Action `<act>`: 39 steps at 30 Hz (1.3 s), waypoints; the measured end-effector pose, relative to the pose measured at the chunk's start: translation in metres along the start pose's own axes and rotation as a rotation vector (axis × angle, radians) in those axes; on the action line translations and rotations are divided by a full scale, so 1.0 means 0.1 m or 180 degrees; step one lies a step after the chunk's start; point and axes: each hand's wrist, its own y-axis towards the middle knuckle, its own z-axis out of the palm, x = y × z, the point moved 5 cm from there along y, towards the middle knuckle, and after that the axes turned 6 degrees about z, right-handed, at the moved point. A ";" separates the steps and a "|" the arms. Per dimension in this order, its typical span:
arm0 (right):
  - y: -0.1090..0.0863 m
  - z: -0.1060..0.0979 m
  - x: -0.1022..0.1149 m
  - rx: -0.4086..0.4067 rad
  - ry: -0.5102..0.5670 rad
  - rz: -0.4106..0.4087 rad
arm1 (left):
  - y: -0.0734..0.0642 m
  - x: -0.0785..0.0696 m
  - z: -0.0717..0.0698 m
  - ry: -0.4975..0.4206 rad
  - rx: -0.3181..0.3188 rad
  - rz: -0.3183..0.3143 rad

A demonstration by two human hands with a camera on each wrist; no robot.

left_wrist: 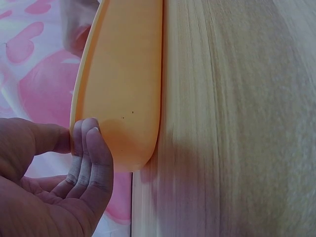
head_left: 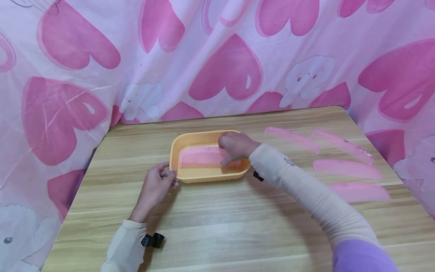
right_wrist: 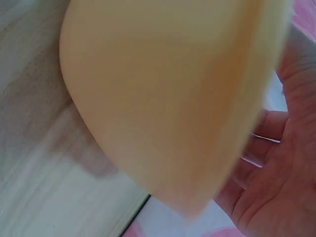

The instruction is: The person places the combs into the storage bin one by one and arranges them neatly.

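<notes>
A pink, wide-backed comb (head_left: 195, 155) lies inside a yellow-orange plastic tray (head_left: 211, 178), its spine towards 12 o'clock and its teeth pointing to 6; the tray stands on a wood-grain tabletop (head_left: 217, 226). The right hand (head_left: 238, 145) reaches in between 2 and 3 o'clock, fingers bent over the comb's right part and thumb on the near side, so it appears to grip the comb, though the exact contact is hidden in the head view and behind the tray wall in the right wrist view. The left hand (head_left: 157, 185) pinches the tray at its 8 o'clock corner, thumb at the rim and fingers against the outer wall. Four more pink combs (head_left: 346, 169) lie on the tabletop around 3 o'clock of the tray, the nearest in the view leaning towards 4. The comb looks like thin moulded plastic: likely light, smooth enough to slip, fairly stiff along the spine, with fine teeth that could bend or snap under sideways pressure. Its spine is the sound place to take hold, between thumb and fingers, without squeezing the tooth tips. The tray also looks light and could slide if nudged, so its rim seems the best place to steady it.
</notes>
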 end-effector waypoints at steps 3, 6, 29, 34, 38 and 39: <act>0.02 0.04 0.01 -0.0029 -0.0082 -0.0068 | 0.00 0.00 0.00 0.0011 0.0006 0.0015; 0.03 0.06 0.02 -0.0080 -0.0179 -0.0129 | 0.00 0.01 0.01 -0.0008 0.0013 0.0023; -0.18 -0.22 -0.10 -0.0049 0.0423 -0.0070 | -0.02 -0.01 0.01 0.0007 0.0021 0.0051; -0.29 -0.40 -0.22 -0.0234 0.0682 -0.0090 | -0.01 0.00 0.02 -0.0003 0.0015 0.0043; -0.36 -0.49 -0.36 -0.0348 0.0723 -0.0095 | -0.01 0.00 0.02 -0.0024 0.0007 0.0026; -0.37 -0.51 -0.40 -0.0371 0.0738 -0.0090 | -0.01 0.00 0.02 -0.0032 0.0007 0.0023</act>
